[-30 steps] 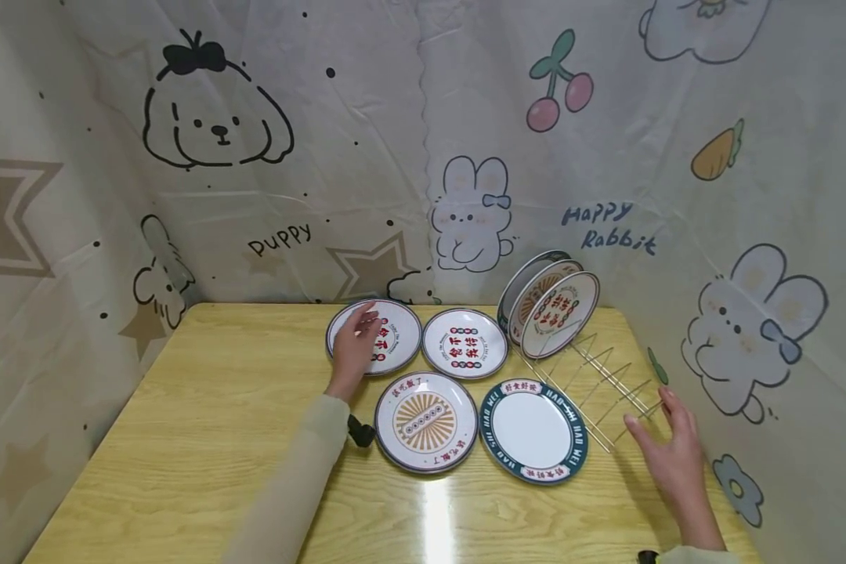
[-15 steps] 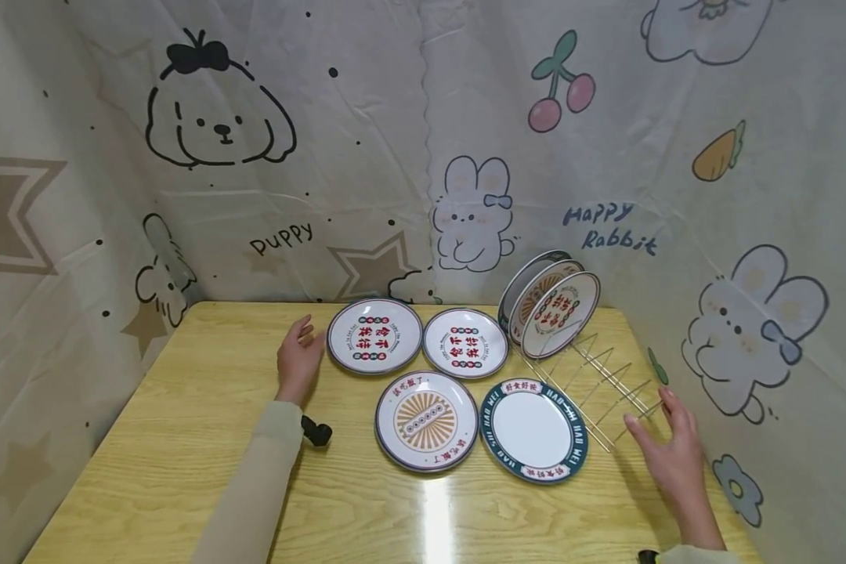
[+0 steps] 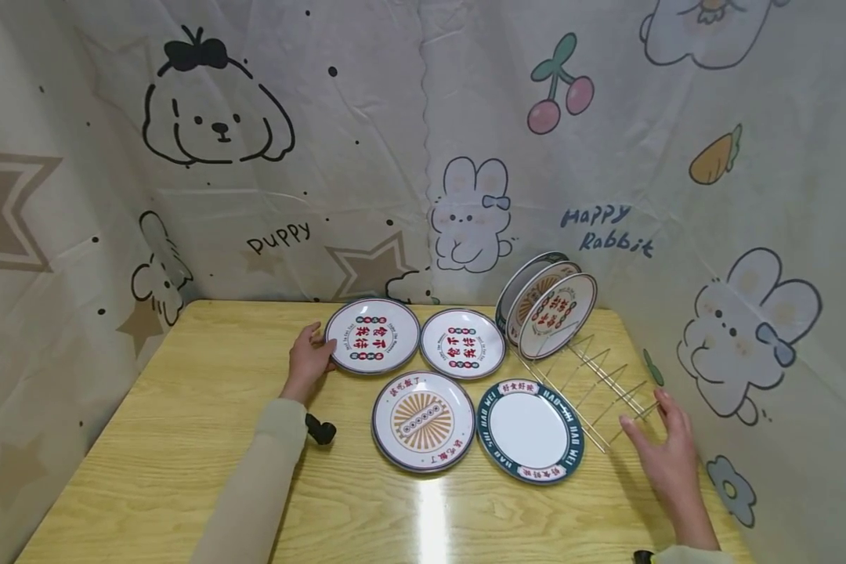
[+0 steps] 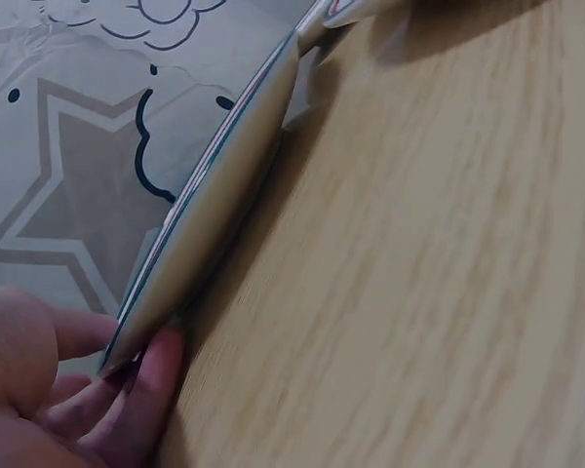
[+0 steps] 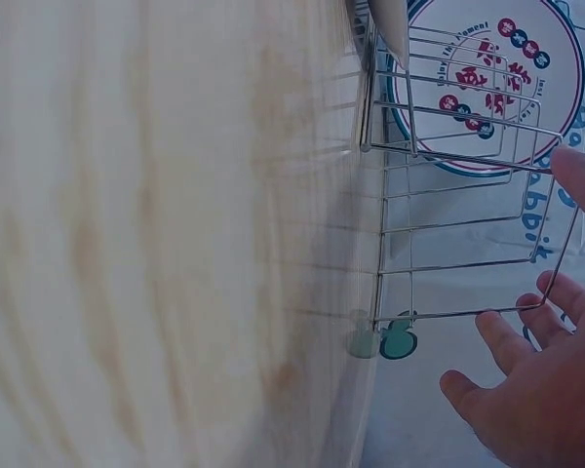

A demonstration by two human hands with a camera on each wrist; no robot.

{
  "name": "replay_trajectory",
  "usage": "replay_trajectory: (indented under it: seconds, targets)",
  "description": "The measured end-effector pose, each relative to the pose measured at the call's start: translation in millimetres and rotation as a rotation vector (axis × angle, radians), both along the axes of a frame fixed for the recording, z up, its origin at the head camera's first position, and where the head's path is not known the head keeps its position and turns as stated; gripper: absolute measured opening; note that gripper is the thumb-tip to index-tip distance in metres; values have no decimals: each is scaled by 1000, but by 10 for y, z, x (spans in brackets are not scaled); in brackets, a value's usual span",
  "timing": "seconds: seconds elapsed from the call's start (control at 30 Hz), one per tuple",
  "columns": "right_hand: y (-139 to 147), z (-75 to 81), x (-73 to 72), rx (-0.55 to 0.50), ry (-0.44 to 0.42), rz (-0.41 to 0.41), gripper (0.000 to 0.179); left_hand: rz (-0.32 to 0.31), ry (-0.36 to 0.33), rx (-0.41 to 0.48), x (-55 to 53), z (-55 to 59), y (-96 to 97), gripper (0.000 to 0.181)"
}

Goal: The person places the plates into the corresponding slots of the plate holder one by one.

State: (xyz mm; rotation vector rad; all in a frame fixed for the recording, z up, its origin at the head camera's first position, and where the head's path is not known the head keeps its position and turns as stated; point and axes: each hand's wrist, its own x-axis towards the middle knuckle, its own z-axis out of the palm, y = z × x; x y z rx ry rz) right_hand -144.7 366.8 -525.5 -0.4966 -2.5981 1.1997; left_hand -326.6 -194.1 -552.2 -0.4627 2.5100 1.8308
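My left hand (image 3: 310, 359) pinches the left rim of a white plate (image 3: 371, 337) with red characters. In the left wrist view, that plate (image 4: 210, 190) is tilted, fingers on both sides of its rim. At the right, my right hand (image 3: 670, 454) holds the near end of a gold wire plate rack (image 3: 609, 388) between thumb and fingers. The right wrist view shows the fingertips at the corners of the end wire on this rack (image 5: 458, 229). Several plates stand upright at the rack's far end, the front one (image 3: 558, 316) with red characters.
A smaller white plate (image 3: 463, 345) lies beside the pinched one. Nearer lie a plate with a gold sunburst (image 3: 440, 454) and a green-rimmed plate (image 3: 529, 431). Patterned cloth (image 3: 366, 196) hangs behind and beside the wooden table (image 3: 218, 407).
My left hand has drawn back from over the left plate to its left side, then closed on its rim. My right hand stays at the rack.
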Motion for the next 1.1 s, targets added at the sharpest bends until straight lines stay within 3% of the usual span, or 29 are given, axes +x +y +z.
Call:
replay_trajectory:
  seconds: [0.1,0.23,0.37,0.5,0.83,1.1]
  targets:
    - [-3,2,16,0,2,-1,87,-6,-7,14,-10,-27,2,64]
    - [0,9,22,6,14,16,87,-14,-15,107,-14,-45,-27,65]
    - [3,3,20,12,15,20,87,-24,-45,212,0,-32,-56,62]
    - [7,1,16,15,18,18,87,-37,-71,260,27,13,-83,58]
    - [14,-9,16,6,38,28,87,-42,-30,469,85,69,-133,58]
    - [16,-3,20,11,35,30,87,-19,-1,496,141,111,-166,60]
